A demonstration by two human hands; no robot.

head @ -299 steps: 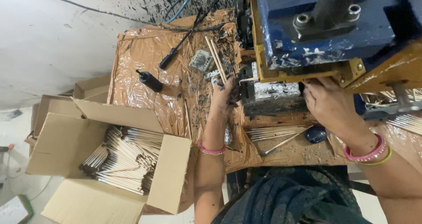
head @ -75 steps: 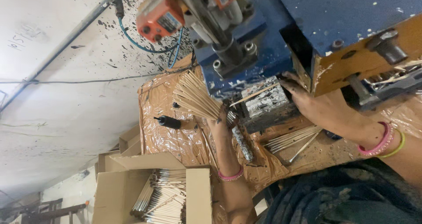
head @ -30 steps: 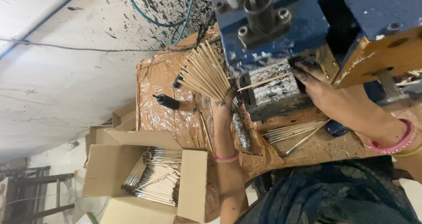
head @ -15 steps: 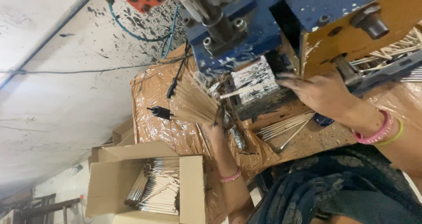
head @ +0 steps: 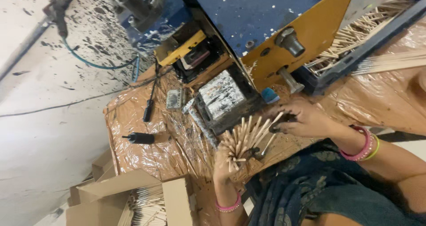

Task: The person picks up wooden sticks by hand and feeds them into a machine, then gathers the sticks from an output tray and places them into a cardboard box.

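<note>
A workbench wrapped in crinkled brown plastic sheeting (head: 146,164) fills the middle of the frame, set against a pale floor (head: 49,132) flecked with dark paint across the left side.

Just below the centre, the left hand (head: 224,164) is closed around the lower end of a bundle of thin wooden sticks (head: 243,139), which fan upward and to the right out of the fist. A pink bangle (head: 228,206) circles that wrist at the bottom edge. The right hand (head: 301,119), right of centre, is curled with its darkened fingertips (head: 276,129) pinched at the tip of one stick leaning out of the fan, so the two hands sit close together with the bundle between them. Its wrist carries pink and yellow bangles (head: 366,146). A dark blue-green patterned garment (head: 319,195) covers the lower right of the frame.

Just above the bundle stands a paint-spattered grey metal block (head: 222,95) in a dark frame. Behind it, across the top, rises a blue machine body (head: 262,8) with an orange-yellow panel (head: 310,35) and a large bolt (head: 288,39). In the upper right a dark tray (head: 355,53) holds more loose sticks (head: 355,35), and another sheaf of them lies flat on the sheeting at the right edge.

Left of centre a black handled tool (head: 140,138) lies on the sheeting, with a black cable (head: 150,101) above it. An open cardboard box (head: 173,199) at the bottom left holds a pile of sticks. A blue-green hose (head: 97,66) curves over the floor at upper left.
</note>
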